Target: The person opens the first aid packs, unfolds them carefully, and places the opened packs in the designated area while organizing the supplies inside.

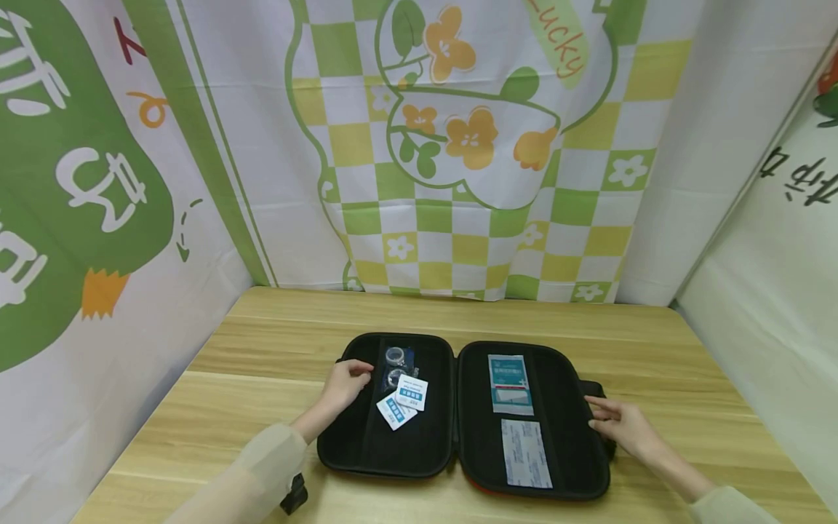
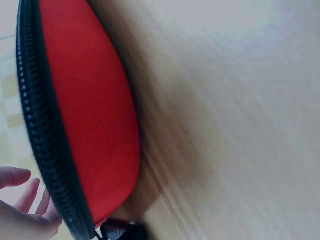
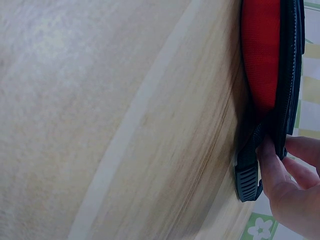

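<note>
A zip case point(image 1: 473, 429) with black lining lies unfolded on the table; the wrist views show its red shell point(image 2: 95, 110). My left hand point(image 1: 343, 386) hovers at the left half's outer edge, fingers loosely bent, nothing in them. At the opposite edge, beside a black strap point(image 3: 247, 160) with a buckle, my right hand point(image 1: 622, 426) pinches the case rim between thumb and fingers. The left half holds two small white-and-blue sachets point(image 1: 411, 393) overlapping a dark blue pack point(image 1: 396, 356) with round clear items. A teal packet point(image 1: 509, 375) and a white printed packet point(image 1: 527, 453) lie in the right half.
The wooden table point(image 1: 275, 349) extends around the case. Printed curtains point(image 1: 445, 247) hang behind it and along both sides. A black device point(image 1: 294, 495) sits at my left wrist.
</note>
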### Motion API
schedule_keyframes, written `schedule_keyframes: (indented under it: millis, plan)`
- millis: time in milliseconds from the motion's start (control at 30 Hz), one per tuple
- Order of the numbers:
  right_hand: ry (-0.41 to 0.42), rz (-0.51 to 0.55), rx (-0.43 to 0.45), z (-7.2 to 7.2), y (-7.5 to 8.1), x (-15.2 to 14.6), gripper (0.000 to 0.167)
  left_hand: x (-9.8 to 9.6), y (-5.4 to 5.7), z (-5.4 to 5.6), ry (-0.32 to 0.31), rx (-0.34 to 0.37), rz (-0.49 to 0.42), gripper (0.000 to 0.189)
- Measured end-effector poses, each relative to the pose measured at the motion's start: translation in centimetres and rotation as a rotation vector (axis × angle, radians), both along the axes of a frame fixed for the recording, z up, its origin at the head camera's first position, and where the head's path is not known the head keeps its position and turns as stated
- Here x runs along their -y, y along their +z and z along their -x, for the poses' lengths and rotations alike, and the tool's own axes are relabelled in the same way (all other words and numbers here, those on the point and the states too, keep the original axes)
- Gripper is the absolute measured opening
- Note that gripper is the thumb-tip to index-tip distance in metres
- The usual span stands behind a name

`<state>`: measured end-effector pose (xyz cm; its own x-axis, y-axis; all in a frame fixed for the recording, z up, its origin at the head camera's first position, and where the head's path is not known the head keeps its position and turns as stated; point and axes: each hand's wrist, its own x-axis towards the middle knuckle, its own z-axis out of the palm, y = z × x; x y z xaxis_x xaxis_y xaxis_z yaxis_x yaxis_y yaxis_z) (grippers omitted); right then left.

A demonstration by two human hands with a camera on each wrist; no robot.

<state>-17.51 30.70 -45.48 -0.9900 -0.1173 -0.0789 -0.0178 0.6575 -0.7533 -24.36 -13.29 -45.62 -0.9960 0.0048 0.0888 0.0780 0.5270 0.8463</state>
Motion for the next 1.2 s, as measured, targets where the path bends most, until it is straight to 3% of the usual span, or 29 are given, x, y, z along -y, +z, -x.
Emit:
schedule_keyframes:
  millis: [200, 600, 1200]
  plan:
    - [-0.005, 0.001, 0.015, 0.0, 0.1, 0.0, 0.045, 0.2, 0.5, -1.0, -0.07, -0.081, 0.097, 0.015]
    - [-0.009, 0.009, 0.022, -0.1, 0.2, 0.1, 0.045, -0.2, 0.9, -3.1, -0.203, -0.095, 0.304, 0.027]
    - [-0.012, 0.013, 0.029, 0.0, 0.1, 0.1, 0.045, -1.3, -0.7, -3.2, -0.286, -0.135, 0.446, 0.04]
